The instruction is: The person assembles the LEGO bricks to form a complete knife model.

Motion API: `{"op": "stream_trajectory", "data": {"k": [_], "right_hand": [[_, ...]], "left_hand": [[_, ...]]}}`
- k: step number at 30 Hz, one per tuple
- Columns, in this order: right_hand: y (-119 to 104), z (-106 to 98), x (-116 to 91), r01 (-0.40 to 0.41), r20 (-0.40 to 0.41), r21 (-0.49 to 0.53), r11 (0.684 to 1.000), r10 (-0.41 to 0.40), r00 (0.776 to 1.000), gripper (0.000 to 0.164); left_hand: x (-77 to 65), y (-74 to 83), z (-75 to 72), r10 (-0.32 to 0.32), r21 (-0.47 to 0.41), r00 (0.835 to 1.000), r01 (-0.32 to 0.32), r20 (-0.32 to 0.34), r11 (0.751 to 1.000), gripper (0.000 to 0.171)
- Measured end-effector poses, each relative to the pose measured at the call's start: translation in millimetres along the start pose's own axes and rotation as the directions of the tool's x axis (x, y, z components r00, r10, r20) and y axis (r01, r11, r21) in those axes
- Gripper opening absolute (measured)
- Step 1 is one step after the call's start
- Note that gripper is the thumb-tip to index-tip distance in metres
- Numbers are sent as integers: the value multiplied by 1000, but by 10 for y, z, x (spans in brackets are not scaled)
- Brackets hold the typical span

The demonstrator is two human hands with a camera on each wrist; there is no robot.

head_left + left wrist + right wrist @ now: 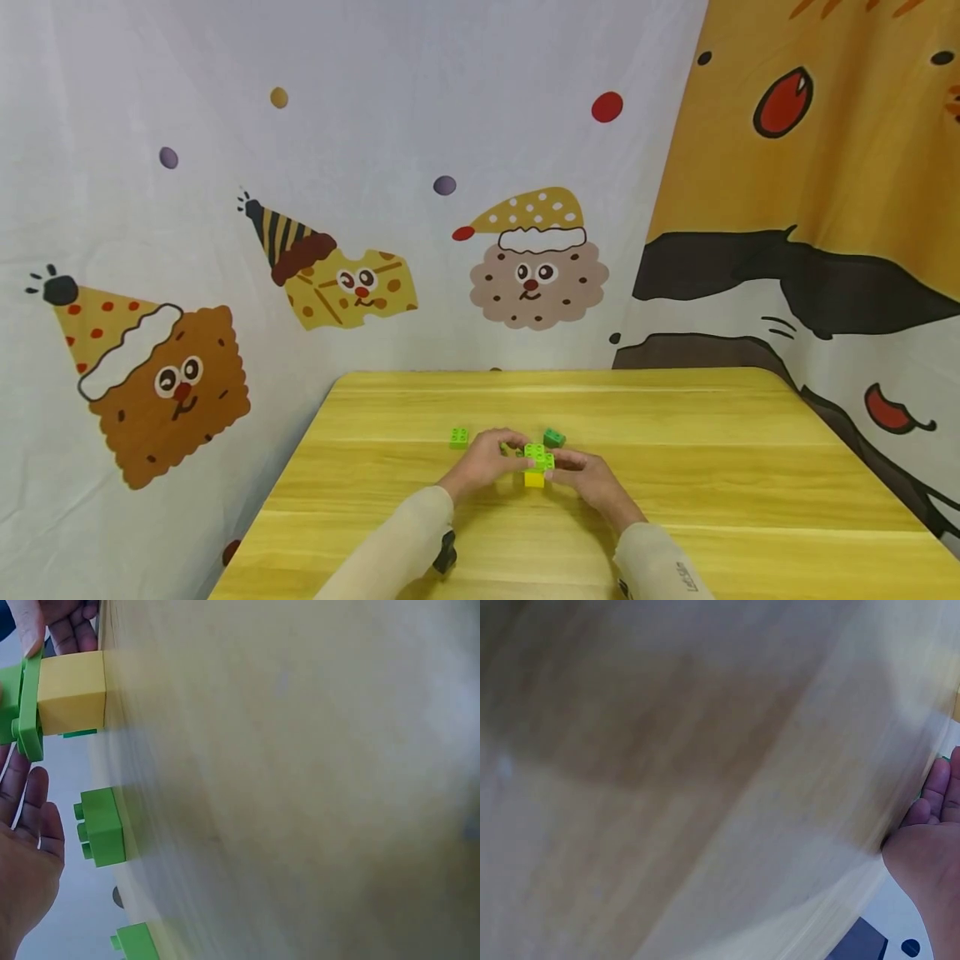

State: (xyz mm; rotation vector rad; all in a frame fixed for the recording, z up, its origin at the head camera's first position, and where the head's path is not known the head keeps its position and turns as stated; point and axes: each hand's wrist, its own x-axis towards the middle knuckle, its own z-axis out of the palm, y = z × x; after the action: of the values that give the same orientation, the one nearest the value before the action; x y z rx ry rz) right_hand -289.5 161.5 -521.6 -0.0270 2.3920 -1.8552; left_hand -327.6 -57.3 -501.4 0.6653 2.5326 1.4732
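Observation:
A yellow block (534, 479) stands on the wooden table with a light green toy brick (534, 452) above it. The left wrist view shows two green layers over the yellow block (71, 694): a flat plate (30, 705) and a taller brick (9, 705). My left hand (486, 458) holds the upper green brick from the left, thumb on the near side. From the right, my right hand (588, 479) pinches the green plate's edge, its thumb on it in the left wrist view. Only part of my right hand (934, 832) shows in the right wrist view.
Beyond the hands, a light green brick (459, 438) lies to the left and a dark green brick (554, 437) to the right. Two green bricks, one nearer (103, 829), one lower (139, 943), show beside my left hand. A printed curtain (375, 125) hangs behind the table.

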Motion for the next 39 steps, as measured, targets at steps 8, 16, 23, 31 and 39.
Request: {"op": "stream_trajectory", "data": {"k": [8, 16, 23, 31, 39], "right_hand": [[-4, 10, 7, 8, -3, 6, 1000, -8, 1000, 41], [26, -9, 9, 8, 10, 2, 1000, -8, 1000, 44], [28, -19, 2, 8, 3, -4, 1000, -8, 1000, 46], [5, -11, -9, -9, -19, 9, 1000, 9, 1000, 44], [25, -1, 15, -10, -21, 11, 1000, 10, 1000, 40]], "left_hand": [[-5, -6, 21, -24, -65, 1000, 24, 6, 998, 26], [-7, -22, 32, -19, -83, 1000, 20, 11, 996, 23], [-20, -6, 43, -18, -79, 1000, 18, 7, 997, 23], [-15, -5, 53, -28, -81, 1000, 28, -3, 996, 24], [-25, 23, 28, -28, -56, 1000, 28, 1, 998, 27]]}}
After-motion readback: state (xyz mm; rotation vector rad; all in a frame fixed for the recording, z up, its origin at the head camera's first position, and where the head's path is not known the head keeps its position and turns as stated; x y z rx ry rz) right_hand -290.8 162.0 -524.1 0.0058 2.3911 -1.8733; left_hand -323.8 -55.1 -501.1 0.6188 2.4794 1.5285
